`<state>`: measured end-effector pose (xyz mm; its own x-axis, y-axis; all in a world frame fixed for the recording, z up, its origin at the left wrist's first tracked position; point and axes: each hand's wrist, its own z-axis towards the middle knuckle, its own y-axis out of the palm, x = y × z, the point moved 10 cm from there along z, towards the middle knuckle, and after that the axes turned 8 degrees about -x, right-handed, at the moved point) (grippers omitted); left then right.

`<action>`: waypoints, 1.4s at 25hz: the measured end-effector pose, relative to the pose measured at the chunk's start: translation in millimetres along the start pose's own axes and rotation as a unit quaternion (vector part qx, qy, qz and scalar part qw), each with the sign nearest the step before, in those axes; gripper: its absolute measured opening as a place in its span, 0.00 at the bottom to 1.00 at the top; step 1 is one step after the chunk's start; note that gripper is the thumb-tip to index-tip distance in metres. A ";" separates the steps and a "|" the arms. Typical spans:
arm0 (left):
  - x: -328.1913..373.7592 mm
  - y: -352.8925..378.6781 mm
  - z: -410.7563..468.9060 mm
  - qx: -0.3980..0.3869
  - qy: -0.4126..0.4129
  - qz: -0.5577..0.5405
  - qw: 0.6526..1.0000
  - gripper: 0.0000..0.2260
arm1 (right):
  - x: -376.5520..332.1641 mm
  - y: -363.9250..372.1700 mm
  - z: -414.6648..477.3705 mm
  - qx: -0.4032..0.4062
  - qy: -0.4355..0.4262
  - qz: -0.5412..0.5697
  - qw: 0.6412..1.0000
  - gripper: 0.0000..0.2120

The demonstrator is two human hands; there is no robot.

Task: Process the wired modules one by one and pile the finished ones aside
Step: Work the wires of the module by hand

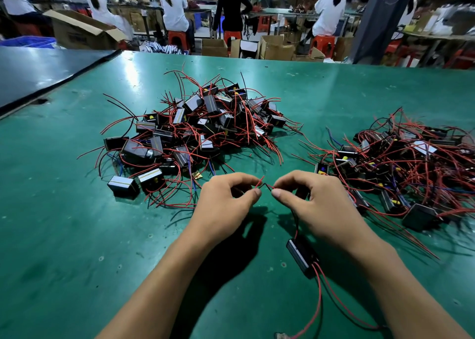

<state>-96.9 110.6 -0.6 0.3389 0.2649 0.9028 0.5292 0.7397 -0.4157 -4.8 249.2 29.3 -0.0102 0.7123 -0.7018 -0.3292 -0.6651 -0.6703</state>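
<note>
My left hand point(226, 199) pinches the end of a red wire point(260, 182) between thumb and forefinger. My right hand point(313, 199) pinches a wire end right beside it, fingertips almost meeting. A thin black and red lead runs down from the right hand to a black module point(301, 257) hanging or lying under my right wrist, with more red and black wires trailing toward the near edge. A big heap of black wired modules point(200, 127) lies ahead at centre. A second pile of modules point(401, 169) spreads at the right.
The green table mat point(77, 235) fills the near view. A dark table point(38, 68) adjoins at the far left. Beyond the far edge several people work on stools at benches, with cardboard boxes point(84, 31) on the floor.
</note>
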 end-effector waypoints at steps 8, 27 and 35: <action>11.2 -5.0 -3.8 0.057 0.026 -0.030 0.998 0.02 | 8.9 -3.5 1.3 0.063 0.017 0.059 0.996 0.03; 27.9 -12.0 -10.0 0.107 0.100 0.039 0.988 0.06 | 11.0 5.5 2.1 0.068 0.012 0.120 0.990 0.03; 29.3 -10.3 -10.4 0.094 0.098 0.018 0.991 0.06 | 11.4 7.2 1.2 0.055 0.025 0.130 0.990 0.03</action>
<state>-84.4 104.3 28.9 0.5098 0.1820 0.8408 0.3657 0.8388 -0.4033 -8.5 252.8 16.8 -0.0631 0.5067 -0.8598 -0.4228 -0.7940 -0.4369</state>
